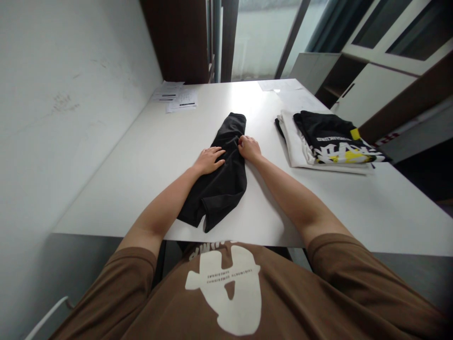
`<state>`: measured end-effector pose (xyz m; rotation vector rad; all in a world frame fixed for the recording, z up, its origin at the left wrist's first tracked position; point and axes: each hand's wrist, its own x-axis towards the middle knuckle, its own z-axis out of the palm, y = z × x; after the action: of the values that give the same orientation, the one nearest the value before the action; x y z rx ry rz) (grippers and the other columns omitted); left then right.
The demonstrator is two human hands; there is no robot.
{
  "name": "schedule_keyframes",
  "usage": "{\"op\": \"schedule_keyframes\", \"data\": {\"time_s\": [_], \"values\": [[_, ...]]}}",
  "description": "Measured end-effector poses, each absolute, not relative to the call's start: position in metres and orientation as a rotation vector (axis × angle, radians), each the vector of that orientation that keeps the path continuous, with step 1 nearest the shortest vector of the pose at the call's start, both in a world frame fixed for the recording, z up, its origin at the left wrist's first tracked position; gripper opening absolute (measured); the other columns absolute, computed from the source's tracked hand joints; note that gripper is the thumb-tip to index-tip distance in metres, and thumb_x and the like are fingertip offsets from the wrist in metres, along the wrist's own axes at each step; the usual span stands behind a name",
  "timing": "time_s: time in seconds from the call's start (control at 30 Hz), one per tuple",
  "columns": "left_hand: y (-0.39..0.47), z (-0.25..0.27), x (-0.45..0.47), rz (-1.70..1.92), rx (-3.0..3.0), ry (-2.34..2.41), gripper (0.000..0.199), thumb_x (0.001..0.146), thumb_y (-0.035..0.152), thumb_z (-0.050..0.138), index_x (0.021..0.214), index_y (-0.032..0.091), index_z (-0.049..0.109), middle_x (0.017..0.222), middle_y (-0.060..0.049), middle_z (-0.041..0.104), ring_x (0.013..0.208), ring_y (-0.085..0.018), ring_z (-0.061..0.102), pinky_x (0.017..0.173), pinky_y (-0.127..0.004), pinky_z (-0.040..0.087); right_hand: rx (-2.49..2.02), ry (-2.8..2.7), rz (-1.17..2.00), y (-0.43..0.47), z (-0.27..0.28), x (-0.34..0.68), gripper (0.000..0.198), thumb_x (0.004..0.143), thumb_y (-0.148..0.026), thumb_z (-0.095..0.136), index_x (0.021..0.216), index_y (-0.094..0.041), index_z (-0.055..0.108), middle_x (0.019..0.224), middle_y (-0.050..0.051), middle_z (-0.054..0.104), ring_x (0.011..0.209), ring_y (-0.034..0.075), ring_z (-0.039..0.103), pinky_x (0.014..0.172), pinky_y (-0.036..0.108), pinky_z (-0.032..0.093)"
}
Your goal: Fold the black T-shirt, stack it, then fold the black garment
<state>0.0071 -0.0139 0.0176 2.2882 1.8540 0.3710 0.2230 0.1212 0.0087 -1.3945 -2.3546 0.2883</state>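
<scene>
A pair of black shorts (226, 184), doubled over lengthwise, lies on the white table in front of me. Its narrow end points away from me, and two leg ends sit near the table's front edge. My left hand (209, 159) rests flat on the left side of the cloth, fingers stretched out. At the right edge, higher up, my right hand (249, 147) has its fingers closed in a pinch on the fabric, which wrinkles there. The fingertips of that hand are partly hidden.
To the right is a stack of folded clothes, with a black printed shirt (329, 134) over a white garment (292, 146). Paper sheets (182, 100) lie at the far left of the white table (134, 184), more paper (279, 86) at the far right. A wall (71, 118) borders the left side.
</scene>
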Motion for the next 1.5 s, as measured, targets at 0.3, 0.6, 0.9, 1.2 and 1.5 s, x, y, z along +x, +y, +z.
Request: {"op": "schedule_keyframes", "data": {"time_s": [0.3, 0.6, 0.9, 1.2, 1.5], "values": [[-0.016, 0.022, 0.009, 0.366, 2.295, 1.849, 0.059, 0.112, 0.046, 0.055, 0.167, 0.026, 0.058, 0.179, -0.009, 0.049, 0.167, -0.031, 0.044, 0.139, -0.055, 0.034, -1.398, -2.364, 0.282, 0.122, 0.007, 0.223, 0.024, 0.1, -0.019, 0.057, 0.118, -0.023, 0.072, 0.132, 0.018, 0.075, 0.125, 0.04, 0.063, 0.111, 0.055, 0.051], [-0.014, 0.018, 0.008, 0.357, 2.305, 1.852, 0.059, 0.112, 0.048, 0.055, 0.167, 0.027, 0.057, 0.178, -0.009, 0.05, 0.166, -0.031, 0.045, 0.139, -0.053, 0.034, -1.39, -2.366, 0.252, 0.127, 0.003, 0.225, 0.025, 0.097, -0.019, 0.056, 0.116, -0.024, 0.072, 0.131, 0.017, 0.076, 0.122, 0.039, 0.064, 0.11, 0.054, 0.053], [-0.013, 0.017, 0.007, 0.365, 2.301, 1.852, 0.059, 0.112, 0.049, 0.054, 0.167, 0.028, 0.057, 0.178, -0.009, 0.051, 0.166, -0.03, 0.044, 0.139, -0.054, 0.034, -1.399, -2.375, 0.257, 0.126, 0.003, 0.225, 0.022, 0.1, -0.019, 0.058, 0.116, -0.025, 0.072, 0.132, 0.016, 0.076, 0.124, 0.038, 0.067, 0.11, 0.052, 0.053], [-0.014, 0.019, 0.003, 0.378, 2.229, 1.978, 0.055, 0.112, 0.049, 0.053, 0.163, 0.029, 0.061, 0.177, -0.01, 0.052, 0.164, -0.032, 0.047, 0.139, -0.06, 0.033, -1.251, -2.391, 0.301, 0.116, 0.013, 0.22, 0.027, 0.11, -0.035, 0.055, 0.125, -0.023, 0.074, 0.145, 0.015, 0.074, 0.137, 0.035, 0.065, 0.12, 0.052, 0.049], [-0.007, 0.01, -0.017, 0.45, 2.112, 2.154, 0.052, 0.11, 0.048, 0.056, 0.159, 0.032, 0.064, 0.172, -0.011, 0.057, 0.162, -0.036, 0.048, 0.137, -0.07, 0.034, -1.148, -2.498, 0.383, 0.12, 0.003, 0.217, 0.045, 0.109, -0.044, 0.063, 0.151, -0.028, 0.07, 0.166, 0.011, 0.063, 0.157, 0.032, 0.056, 0.132, 0.056, 0.041]]}}
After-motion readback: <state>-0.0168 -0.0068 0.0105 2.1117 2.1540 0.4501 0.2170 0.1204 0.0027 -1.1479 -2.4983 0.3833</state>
